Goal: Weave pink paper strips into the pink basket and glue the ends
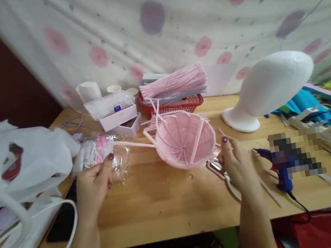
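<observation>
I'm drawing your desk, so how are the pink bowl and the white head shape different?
The pink bowl is hollow and open, while the white head shape is closed and rounded. The bowl has ribs and pink strips poking out; the head shape looks mostly smooth. The head shape rises on a neck with a wide foot, but the bowl looks low and wide. Both have curved sides.

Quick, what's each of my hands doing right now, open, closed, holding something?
Bare left hand: fingers curled; cannot tell whether it holds anything.
Bare right hand: fingers curled; a thin, pink, stick-like stem shows by the thumb, grip unclear.
</observation>
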`<state>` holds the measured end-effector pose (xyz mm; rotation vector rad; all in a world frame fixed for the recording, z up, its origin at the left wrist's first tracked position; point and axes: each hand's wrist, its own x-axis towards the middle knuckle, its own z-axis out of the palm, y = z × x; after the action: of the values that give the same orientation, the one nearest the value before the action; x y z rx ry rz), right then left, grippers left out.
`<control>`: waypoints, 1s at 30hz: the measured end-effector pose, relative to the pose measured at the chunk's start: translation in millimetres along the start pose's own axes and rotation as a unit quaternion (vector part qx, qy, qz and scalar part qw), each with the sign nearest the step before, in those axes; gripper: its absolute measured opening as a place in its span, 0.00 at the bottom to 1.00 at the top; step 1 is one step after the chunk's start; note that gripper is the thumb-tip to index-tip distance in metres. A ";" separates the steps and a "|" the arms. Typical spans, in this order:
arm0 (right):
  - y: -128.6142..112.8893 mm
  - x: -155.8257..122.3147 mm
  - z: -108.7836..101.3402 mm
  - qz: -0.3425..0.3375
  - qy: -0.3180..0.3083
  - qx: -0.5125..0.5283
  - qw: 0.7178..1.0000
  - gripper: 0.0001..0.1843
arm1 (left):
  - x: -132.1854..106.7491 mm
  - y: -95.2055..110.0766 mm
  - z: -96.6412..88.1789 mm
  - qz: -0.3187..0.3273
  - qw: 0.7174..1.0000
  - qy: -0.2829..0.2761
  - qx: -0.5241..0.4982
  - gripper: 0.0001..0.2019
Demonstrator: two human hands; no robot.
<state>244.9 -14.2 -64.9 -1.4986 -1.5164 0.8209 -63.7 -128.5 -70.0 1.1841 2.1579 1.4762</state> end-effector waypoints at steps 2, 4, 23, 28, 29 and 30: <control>-4.5 3.1 6.6 0.045 -0.046 -0.014 0.998 0.37 | 8.3 -7.6 4.2 -0.008 0.993 -0.025 0.111 0.15; -6.4 6.1 11.4 0.068 -0.084 -0.032 0.994 0.35 | 18.0 -15.8 8.2 0.033 0.984 -0.036 0.171 0.11; 29.6 3.7 -2.4 -0.059 -0.067 -0.104 0.991 0.26 | 62.0 27.3 27.9 0.162 0.976 -0.053 0.137 0.17; 31.1 0.5 -4.8 -0.052 -0.081 -0.084 0.992 0.26 | 71.0 57.6 39.5 0.368 0.925 0.034 0.090 0.15; 30.1 0.3 -5.1 -0.052 -0.087 -0.080 0.992 0.25 | 72.5 66.3 41.0 0.389 0.916 0.070 0.066 0.11; 29.4 0.3 -5.4 -0.051 -0.092 -0.077 0.991 0.25 | 73.5 75.6 42.1 0.402 0.909 0.101 0.039 0.08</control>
<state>262.9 -12.2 -88.7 -1.4742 -1.8133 0.8139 -48.3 -35.2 -7.1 2.2145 1.9352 1.8777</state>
